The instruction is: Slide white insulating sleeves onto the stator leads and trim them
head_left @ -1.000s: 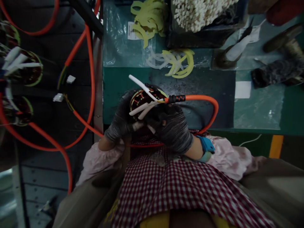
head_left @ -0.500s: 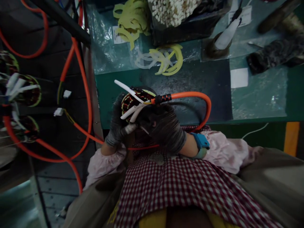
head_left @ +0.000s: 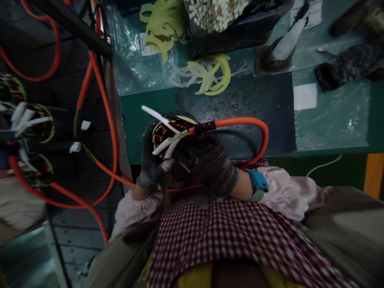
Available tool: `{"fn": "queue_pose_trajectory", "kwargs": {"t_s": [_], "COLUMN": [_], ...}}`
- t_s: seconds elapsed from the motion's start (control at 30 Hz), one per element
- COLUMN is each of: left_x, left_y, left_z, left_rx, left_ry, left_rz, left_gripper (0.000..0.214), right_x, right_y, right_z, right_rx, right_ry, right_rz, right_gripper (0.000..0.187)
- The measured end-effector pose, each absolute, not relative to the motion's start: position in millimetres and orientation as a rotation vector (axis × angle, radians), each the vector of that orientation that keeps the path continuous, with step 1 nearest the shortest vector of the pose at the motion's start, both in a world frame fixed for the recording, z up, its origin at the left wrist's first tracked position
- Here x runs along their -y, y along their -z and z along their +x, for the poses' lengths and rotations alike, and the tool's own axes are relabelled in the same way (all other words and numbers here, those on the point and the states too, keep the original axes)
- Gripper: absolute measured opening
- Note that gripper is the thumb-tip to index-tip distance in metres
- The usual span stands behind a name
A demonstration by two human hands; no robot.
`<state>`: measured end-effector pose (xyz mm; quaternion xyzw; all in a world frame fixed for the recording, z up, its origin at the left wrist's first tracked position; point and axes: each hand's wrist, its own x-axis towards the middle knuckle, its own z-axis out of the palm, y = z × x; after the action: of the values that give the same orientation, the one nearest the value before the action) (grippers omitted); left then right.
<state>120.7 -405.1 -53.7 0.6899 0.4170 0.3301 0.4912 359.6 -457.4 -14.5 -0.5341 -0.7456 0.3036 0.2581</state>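
In the head view a motor stator (head_left: 162,134) with dark windings and a yellow-green edge is tilted over the table's front edge. My left hand (head_left: 151,160), in a grey glove, is closed around its left side, thumb at the near rim. White sleeves (head_left: 162,119) and an orange cable (head_left: 240,121) with a black strain relief (head_left: 204,127) come off the stator's top. Just below the strain relief, my gloved right hand (head_left: 210,164) is closed against the stator's right side. A thin light piece shows by its fingers; what they pinch is hidden.
More wound stators (head_left: 37,124) with orange cables stand at the left. On the green table (head_left: 132,120) lie yellow strips (head_left: 168,24), curved strips (head_left: 210,76), a box of small white pieces (head_left: 222,44), a white-nozzled bottle (head_left: 288,46) and a dark patterned sleeve (head_left: 345,72).
The view has shifted slightly. Both hands stay on the stator with nearly the same hold. A beige cloth shape has come in at the left edge.
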Motion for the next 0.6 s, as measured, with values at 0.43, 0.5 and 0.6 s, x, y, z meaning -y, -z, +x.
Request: {"fn": "queue_pose_trajectory", "kwargs": {"t_s": [0.43,0.5,0.6], "left_x": [405.8,404.6,404.4], "left_y": [34.4,33.4,32.7], "left_z": [172.7,175.4,171.0], "left_rx": [-0.909,-0.922,-0.906], "left_ry": [-0.897,-0.895,-0.81], "left_rz": [2.062,2.094,2.118], "left_gripper": [0.091,0.09,0.089], "right_x": [437.8,430.3,423.9], "right_y": [9.7,15.7,21.6], "right_z": [427.8,442.1,460.1], "right_rx": [1.929,2.095,2.294], "right_ry": [-0.568,-0.619,-0.697], "right_rz": [-1.65,-1.544,-1.301], "right_gripper": [0.069,0.06,0.037]}}
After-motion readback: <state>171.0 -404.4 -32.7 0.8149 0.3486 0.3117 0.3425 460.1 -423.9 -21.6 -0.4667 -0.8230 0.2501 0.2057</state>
